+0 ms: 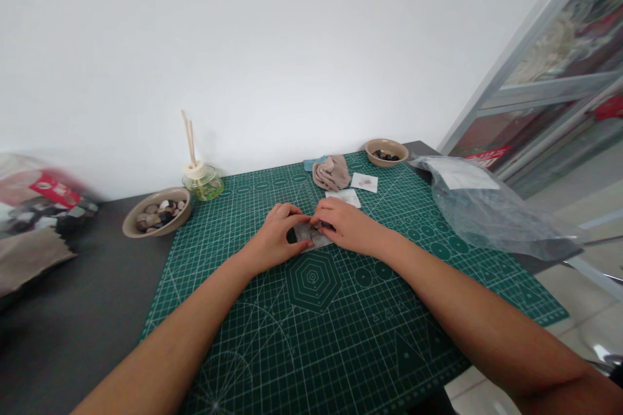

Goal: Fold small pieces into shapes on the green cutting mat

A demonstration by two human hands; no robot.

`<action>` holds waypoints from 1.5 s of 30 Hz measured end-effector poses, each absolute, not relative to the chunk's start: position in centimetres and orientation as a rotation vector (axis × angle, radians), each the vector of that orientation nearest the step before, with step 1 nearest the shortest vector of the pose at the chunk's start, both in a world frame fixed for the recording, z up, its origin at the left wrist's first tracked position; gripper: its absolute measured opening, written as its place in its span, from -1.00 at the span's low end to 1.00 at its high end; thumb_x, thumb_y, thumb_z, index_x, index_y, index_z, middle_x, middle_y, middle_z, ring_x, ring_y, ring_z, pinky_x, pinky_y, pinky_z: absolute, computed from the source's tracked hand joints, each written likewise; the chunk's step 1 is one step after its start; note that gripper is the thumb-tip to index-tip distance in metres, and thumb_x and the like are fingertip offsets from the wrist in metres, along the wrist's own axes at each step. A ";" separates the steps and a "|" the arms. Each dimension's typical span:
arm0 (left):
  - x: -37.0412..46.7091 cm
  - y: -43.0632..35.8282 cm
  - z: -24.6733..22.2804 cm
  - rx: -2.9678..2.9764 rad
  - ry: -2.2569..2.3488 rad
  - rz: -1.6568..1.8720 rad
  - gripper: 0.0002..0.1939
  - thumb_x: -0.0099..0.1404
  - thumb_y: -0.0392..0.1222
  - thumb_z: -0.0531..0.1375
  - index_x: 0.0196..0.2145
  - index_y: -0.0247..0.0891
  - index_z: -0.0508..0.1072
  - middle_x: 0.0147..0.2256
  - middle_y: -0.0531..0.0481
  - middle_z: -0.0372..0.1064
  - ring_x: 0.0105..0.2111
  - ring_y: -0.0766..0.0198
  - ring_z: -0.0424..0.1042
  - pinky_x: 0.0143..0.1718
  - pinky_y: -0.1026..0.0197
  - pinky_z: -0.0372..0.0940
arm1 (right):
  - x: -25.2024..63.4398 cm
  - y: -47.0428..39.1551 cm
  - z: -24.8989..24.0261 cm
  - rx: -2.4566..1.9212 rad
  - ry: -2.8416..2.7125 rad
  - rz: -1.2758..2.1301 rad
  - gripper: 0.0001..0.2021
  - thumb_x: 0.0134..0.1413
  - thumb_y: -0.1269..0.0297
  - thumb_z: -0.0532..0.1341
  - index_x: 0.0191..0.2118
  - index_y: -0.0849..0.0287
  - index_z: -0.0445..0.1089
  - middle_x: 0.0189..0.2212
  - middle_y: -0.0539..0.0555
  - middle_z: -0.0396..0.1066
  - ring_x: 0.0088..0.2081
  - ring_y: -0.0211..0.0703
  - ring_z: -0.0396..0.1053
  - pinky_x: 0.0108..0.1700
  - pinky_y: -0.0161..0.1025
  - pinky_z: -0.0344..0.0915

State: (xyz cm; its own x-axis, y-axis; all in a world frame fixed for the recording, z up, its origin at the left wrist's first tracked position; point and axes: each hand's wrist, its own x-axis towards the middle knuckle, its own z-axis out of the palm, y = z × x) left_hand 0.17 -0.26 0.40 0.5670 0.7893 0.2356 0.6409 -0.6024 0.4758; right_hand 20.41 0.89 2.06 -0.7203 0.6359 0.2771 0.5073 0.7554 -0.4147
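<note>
A small grey, smudged sheet [316, 237] lies on the green cutting mat [263, 331], partly covered by my fingers. My left hand [275, 237] grips its left end, thumb at the near edge and index finger at the far edge. Over the sheet's right part my right hand [343, 224] is closed, thumb and fingertips pinched together at its surface. What lies between those fingertips is too small and hidden to tell. Just beyond the right hand are a white paper square [351, 196] and another white square with a faint grey smudge [365, 182].
A crumpled beige cloth [331, 172] lies behind the papers. A bowl of pebbles [127, 225] and a reed diffuser [203, 183] stand left; a bowl with dark stones [387, 161] is at the back right. A clear plastic bag [491, 214] overhangs the right edge.
</note>
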 end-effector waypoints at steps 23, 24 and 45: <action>0.1 -0.3 0.5 2.489 1.148 0.631 -0.64 0.13 -0.15 0.28 -0.10 -0.23 0.43 -0.13 -0.09 0.23 -0.08 0.05 0.20 -0.01 -0.02 0.19 | 20.4 0.7 2.3 -0.873 -2.580 0.417 -0.84 0.03 0.57 0.17 -0.25 0.30 0.42 -0.29 0.14 0.33 -0.21 -0.09 0.27 -0.13 -0.17 0.24; 0.1 -0.3 0.5 2.489 1.147 0.630 -0.64 0.13 -0.15 0.28 -0.10 -0.23 0.43 -0.13 -0.09 0.23 -0.07 0.05 0.20 -0.01 -0.01 0.19 | 20.4 0.7 2.3 -0.865 -2.581 0.424 -0.83 0.03 0.58 0.17 -0.25 0.30 0.42 -0.29 0.14 0.33 -0.21 -0.10 0.27 -0.14 -0.17 0.24; 0.1 -0.3 0.4 2.518 1.140 0.629 -0.65 0.14 -0.13 0.28 -0.10 -0.23 0.41 -0.13 -0.09 0.22 -0.07 0.06 0.20 -0.01 -0.01 0.19 | 20.3 0.6 2.2 -0.810 -2.578 0.463 -0.84 0.03 0.58 0.18 -0.26 0.25 0.41 -0.30 0.10 0.32 -0.24 -0.14 0.27 -0.16 -0.21 0.23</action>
